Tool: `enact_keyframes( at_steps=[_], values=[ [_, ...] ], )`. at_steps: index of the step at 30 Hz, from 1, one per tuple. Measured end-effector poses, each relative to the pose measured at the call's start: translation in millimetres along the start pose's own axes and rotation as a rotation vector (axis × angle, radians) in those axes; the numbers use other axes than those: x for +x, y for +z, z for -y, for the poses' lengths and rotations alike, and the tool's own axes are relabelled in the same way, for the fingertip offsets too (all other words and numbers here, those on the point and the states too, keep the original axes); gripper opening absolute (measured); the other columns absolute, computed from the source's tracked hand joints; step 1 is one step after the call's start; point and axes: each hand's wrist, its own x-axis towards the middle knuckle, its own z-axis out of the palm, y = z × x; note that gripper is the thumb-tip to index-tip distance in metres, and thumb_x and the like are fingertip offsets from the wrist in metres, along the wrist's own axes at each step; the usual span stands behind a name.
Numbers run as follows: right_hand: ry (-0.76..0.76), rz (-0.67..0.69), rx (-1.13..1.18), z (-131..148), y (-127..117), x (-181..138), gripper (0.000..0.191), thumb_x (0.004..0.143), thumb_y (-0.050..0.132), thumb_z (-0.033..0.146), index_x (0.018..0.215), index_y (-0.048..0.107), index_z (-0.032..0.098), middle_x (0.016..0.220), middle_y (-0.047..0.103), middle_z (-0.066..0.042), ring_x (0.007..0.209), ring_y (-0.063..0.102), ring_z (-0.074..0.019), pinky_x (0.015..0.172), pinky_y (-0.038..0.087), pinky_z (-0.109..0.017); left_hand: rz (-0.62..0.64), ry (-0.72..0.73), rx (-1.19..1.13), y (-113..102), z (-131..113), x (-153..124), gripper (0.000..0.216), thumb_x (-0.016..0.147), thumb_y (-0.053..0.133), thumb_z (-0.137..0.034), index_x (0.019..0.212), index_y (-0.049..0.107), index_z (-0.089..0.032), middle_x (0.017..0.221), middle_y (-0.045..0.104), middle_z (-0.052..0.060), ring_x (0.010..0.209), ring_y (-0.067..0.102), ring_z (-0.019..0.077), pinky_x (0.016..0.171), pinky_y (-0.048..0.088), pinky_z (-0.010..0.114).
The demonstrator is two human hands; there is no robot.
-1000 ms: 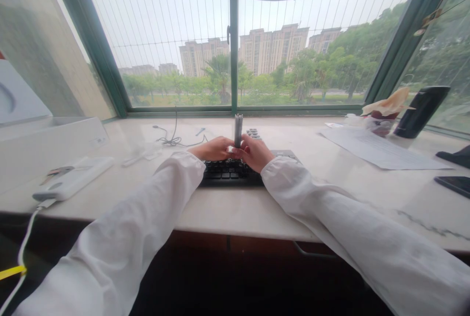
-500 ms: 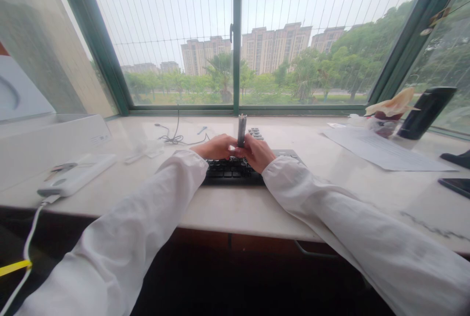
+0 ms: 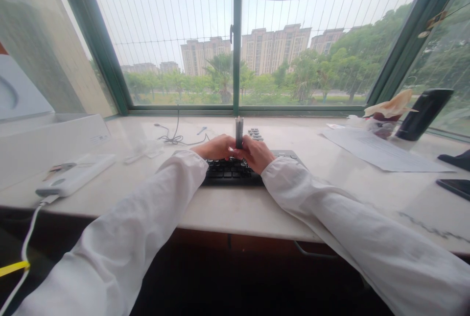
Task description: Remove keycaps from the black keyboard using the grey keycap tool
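Observation:
Both my hands meet over the far edge of a black keyboard (image 3: 230, 171) on the pale stone desk (image 3: 227, 208). My right hand (image 3: 257, 153) is closed round the lower end of a grey cylindrical tool (image 3: 239, 131) that stands upright. My left hand (image 3: 216, 147) is closed beside it, fingertips pinched at the tool's base; what those fingertips grip is hidden. Several loose grey keycaps (image 3: 254, 133) lie just behind the tool. White sleeves cover both arms.
A white power strip (image 3: 75, 177) with a cable lies at the left, beside a white box (image 3: 47, 139). A thin black cable (image 3: 172, 137) trails from the window. Paper sheets (image 3: 382, 152), a dark bottle (image 3: 422, 112), a cup with wrappers (image 3: 385, 115) and a phone (image 3: 455, 186) sit at the right.
The tool tilted slightly to the right half a second ago and now stands straight again. The hands stay at the same spot on the keyboard.

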Motion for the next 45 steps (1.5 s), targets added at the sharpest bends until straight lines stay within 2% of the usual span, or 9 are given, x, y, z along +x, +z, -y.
enact_keyframes(
  at_steps=[4,11,20,26,32,40,45],
  values=[
    [0.014,0.005,0.006,3,0,2,0.021,0.093,0.043,0.041,0.092,0.045,0.021,0.074,0.061,-0.004,0.068,0.059,-0.0194,0.06,0.036,-0.025,0.015,-0.012,-0.018,0,1,0,0.016,0.076,0.059,-0.021,0.078,0.07,-0.01,0.066,0.067,0.003,0.046,0.054,0.0084,0.047,0.045,0.02],
    [0.14,-0.042,-0.011,9,3,7,0.015,0.091,0.048,0.036,0.091,0.048,0.02,0.074,0.063,-0.005,0.067,0.059,-0.02,0.059,0.036,-0.025,0.053,0.015,-0.03,-3,0,0,0.018,0.079,0.056,-0.02,0.082,0.068,-0.008,0.065,0.065,0.004,0.047,0.056,0.0086,0.048,0.045,0.02],
    [0.201,-0.074,-0.012,12,5,6,0.013,0.089,0.051,0.034,0.091,0.049,0.021,0.076,0.065,-0.005,0.07,0.061,-0.0217,0.059,0.036,-0.026,0.02,0.029,-0.03,-3,0,-1,0.017,0.079,0.06,-0.025,0.083,0.069,-0.01,0.058,0.061,0.0,0.043,0.055,0.0084,0.046,0.043,0.018],
    [0.352,-0.136,-0.005,13,4,12,0.016,0.088,0.053,0.038,0.089,0.05,0.022,0.075,0.066,-0.004,0.068,0.061,-0.0203,0.058,0.037,-0.026,0.03,0.031,-0.084,-4,1,0,0.021,0.082,0.057,-0.028,0.086,0.07,-0.012,0.072,0.068,0.002,0.045,0.056,0.0066,0.049,0.044,0.017],
    [0.277,-0.064,0.073,5,0,13,0.016,0.087,0.058,0.036,0.086,0.05,0.023,0.069,0.064,-0.001,0.064,0.061,-0.0177,0.058,0.039,-0.025,-0.006,0.018,-0.078,-5,0,0,0.019,0.081,0.06,-0.027,0.085,0.07,-0.012,0.072,0.068,0.003,0.048,0.054,0.0065,0.047,0.042,0.016],
    [0.307,-0.074,0.197,-4,-1,10,0.016,0.086,0.06,0.035,0.086,0.051,0.022,0.065,0.064,0.003,0.058,0.063,-0.0145,0.056,0.043,-0.025,0.031,-0.022,-0.164,-16,-3,-7,0.033,0.085,0.059,-0.036,0.107,0.068,-0.014,0.091,0.072,0.009,0.063,0.06,0.0103,0.053,0.043,0.018],
    [0.333,-0.063,0.189,1,-4,10,0.018,0.084,0.061,0.037,0.083,0.051,0.022,0.067,0.064,0.002,0.055,0.062,-0.013,0.055,0.042,-0.024,0.056,-0.058,-0.079,-23,-6,-10,0.038,0.075,0.068,-0.047,0.099,0.071,-0.018,0.09,0.072,0.005,0.07,0.061,0.0121,0.062,0.044,0.02]
  ],
)
